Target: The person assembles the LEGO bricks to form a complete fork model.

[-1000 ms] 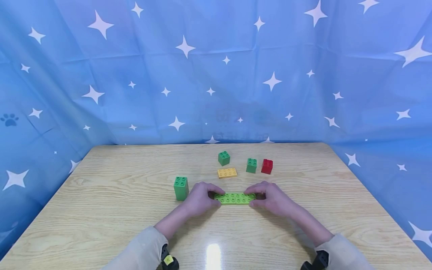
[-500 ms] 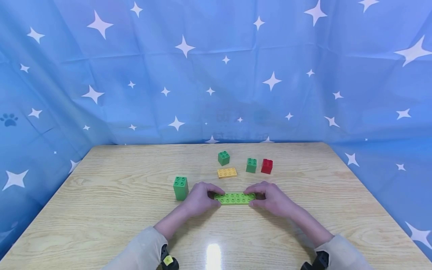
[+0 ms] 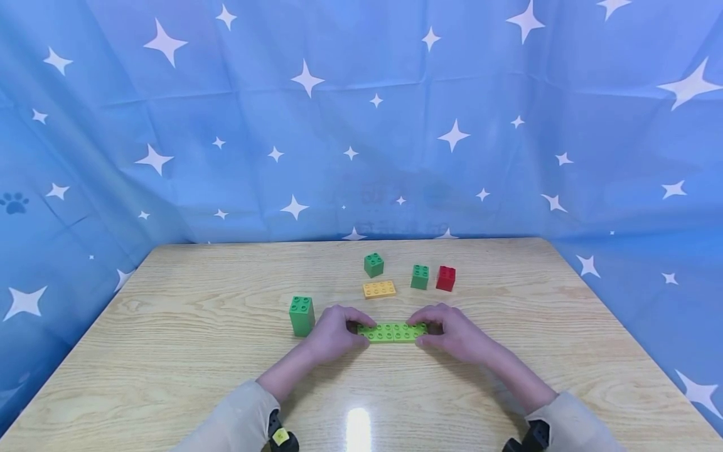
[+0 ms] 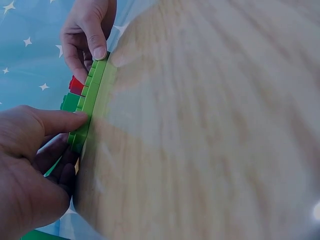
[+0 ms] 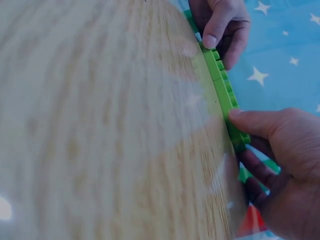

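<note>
Two lime-green studded plates (image 3: 381, 333) lie end to end on the desk (image 3: 186, 376). The left hand (image 3: 334, 333) pinches the 9 o'clock end and the right hand (image 3: 450, 333) the 3 o'clock end, each grip narrow across the plate's width, presumably to keep the seam straight; the yellow plate (image 3: 379, 289) sits apart at 11 o'clock.

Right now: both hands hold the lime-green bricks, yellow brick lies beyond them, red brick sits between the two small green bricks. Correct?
No: the red brick sits to the right of both small green bricks, as the head view shows. Rest stands: left hand and right hand hold the lime-green bricks, yellow brick beyond them.
</note>
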`<state>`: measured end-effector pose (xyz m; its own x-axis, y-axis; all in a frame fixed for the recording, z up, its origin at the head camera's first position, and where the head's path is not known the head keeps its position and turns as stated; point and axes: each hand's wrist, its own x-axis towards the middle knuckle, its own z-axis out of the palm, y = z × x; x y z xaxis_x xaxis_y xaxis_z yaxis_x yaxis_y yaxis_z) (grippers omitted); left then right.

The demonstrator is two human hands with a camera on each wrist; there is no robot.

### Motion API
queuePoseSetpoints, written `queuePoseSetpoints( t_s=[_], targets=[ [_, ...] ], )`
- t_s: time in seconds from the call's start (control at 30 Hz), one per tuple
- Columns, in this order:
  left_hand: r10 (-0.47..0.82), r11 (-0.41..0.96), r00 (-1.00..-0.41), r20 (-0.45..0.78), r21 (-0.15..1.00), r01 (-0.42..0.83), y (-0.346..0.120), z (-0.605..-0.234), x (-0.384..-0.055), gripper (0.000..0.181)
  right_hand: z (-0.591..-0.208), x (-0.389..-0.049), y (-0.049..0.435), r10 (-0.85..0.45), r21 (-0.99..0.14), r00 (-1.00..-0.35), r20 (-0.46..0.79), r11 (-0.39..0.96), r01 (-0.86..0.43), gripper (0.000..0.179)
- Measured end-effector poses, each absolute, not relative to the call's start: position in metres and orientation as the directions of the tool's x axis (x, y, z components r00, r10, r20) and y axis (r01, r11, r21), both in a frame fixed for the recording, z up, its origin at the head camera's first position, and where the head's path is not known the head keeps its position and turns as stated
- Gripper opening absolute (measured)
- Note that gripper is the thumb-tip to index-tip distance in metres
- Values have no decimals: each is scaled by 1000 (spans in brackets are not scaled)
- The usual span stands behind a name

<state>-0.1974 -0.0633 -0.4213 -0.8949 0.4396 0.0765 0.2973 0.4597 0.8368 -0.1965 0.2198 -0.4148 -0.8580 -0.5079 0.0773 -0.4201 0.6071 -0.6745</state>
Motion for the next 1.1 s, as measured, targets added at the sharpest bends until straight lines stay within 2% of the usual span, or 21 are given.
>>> queuePoseSetpoints(
  t_s=[0.37,0.63,0.97,1.1],
  targets=[
    [436,462,-897,67,839,287,-64,-422,-198,28,-409,-201,222,-437,-741,-899,14,599,-303,37],
    [445,458,-893,73,838,297,-64,-421,-197,27,-401,-210,228,-324,-746,-938,123,593,-302,34],
    [444,460,-893,68,838,293,-65,-420,-197,28,-385,-237,230,-197,-718,-953,230,626,-303,41],
    [443,462,-894,66,838,290,-64,-420,-197,28,-379,-254,230,-182,-731,-956,229,616,-293,46]
  ],
)
